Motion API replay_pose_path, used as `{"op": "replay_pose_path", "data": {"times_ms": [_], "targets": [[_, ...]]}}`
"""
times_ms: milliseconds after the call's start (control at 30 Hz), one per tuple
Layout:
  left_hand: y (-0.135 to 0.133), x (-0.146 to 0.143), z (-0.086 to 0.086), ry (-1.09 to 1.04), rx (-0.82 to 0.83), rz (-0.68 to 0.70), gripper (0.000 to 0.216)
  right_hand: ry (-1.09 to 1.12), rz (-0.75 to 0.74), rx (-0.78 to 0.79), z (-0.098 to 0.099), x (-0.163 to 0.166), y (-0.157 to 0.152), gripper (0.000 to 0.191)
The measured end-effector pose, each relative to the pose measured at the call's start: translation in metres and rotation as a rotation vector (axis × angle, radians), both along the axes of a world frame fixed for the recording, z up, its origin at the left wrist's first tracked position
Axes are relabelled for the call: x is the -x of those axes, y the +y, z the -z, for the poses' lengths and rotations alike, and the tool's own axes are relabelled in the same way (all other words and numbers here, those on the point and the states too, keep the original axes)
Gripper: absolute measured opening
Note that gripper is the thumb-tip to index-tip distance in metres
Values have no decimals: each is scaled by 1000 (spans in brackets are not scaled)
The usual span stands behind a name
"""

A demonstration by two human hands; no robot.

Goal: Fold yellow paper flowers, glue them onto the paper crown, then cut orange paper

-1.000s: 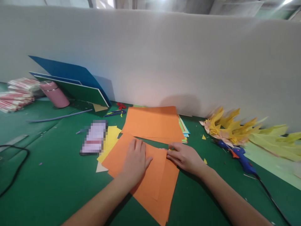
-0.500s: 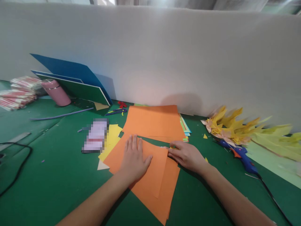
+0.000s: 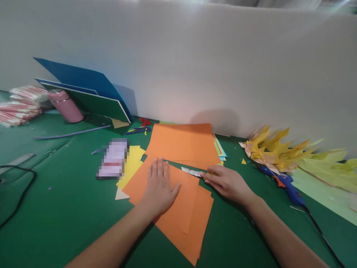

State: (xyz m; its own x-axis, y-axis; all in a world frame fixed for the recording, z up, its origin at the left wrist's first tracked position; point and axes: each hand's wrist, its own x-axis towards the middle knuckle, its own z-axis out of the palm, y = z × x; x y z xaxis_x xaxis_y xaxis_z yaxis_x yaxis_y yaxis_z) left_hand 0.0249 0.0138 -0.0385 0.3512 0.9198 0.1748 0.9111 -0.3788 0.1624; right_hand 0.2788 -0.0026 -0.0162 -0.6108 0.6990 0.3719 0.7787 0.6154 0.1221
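My left hand (image 3: 159, 188) lies flat with fingers spread on folded orange paper (image 3: 182, 201), pressing it against more orange sheets (image 3: 205, 208) beneath. In my right hand (image 3: 227, 184) is a utility knife (image 3: 192, 172), its silver blade pointing left along the top edge of the folded paper. Most of the knife's handle is hidden by my fingers. Beyond my hands lies a stack topped with an orange sheet (image 3: 182, 143). Yellow paper (image 3: 133, 163) sticks out at the left of the orange sheets.
A phone (image 3: 113, 158) lies to the left. Further off are a pink bottle (image 3: 66, 106), blue board (image 3: 80, 76) and purple-handled scissors (image 3: 138, 130). At right rest a blue glue gun (image 3: 292, 191) with its cord and yellow paper leaves (image 3: 273, 149). A black cable (image 3: 28, 190) curves at far left.
My right hand has shifted slightly right, and the knife's blade now shows above the folded paper's edge. My left hand stays in place. The view has tilted a little.
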Motion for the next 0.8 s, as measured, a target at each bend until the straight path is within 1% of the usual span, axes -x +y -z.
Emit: {"op": "replay_pose_path", "data": {"times_ms": [100,167,200,233,267,300,333,367,400,433,467,567,667,800], "targets": [[-1,-1,-5,-35,-43,22,66,19,18,6,0,-4,-1,30],[-2,-4,-14,-38,-43,78,49,38,42,-1,1,-6,-1,30],[-3,-6,-20,-22,-17,134,38,46,53,-5,2,-7,-1,30],[-5,-8,-25,8,14,217,32,52,62,-6,3,-8,-1,30],[-7,-11,-31,35,36,302,31,56,69,-5,4,-8,-1,30],[-10,-14,-36,48,38,343,31,60,73,-1,6,-8,-1,31],[-14,-17,-41,60,53,350,31,65,75,2,7,-8,-1,31],[-18,-20,-45,64,71,296,37,69,77,4,8,-7,0,31],[-22,-22,-47,60,100,225,49,75,78,5,9,-6,0,31],[-27,-25,-49,60,130,200,56,80,79,5,9,-6,0,32],[-31,-27,-51,67,148,185,57,83,78,3,9,-5,1,32],[-38,-32,-51,92,161,161,48,85,77,-5,9,-5,1,31],[-40,-32,-50,55,198,160,34,87,78,-9,8,-5,1,31],[-34,-26,-53,10,197,226,21,127,66,3,8,-5,0,31]]}}
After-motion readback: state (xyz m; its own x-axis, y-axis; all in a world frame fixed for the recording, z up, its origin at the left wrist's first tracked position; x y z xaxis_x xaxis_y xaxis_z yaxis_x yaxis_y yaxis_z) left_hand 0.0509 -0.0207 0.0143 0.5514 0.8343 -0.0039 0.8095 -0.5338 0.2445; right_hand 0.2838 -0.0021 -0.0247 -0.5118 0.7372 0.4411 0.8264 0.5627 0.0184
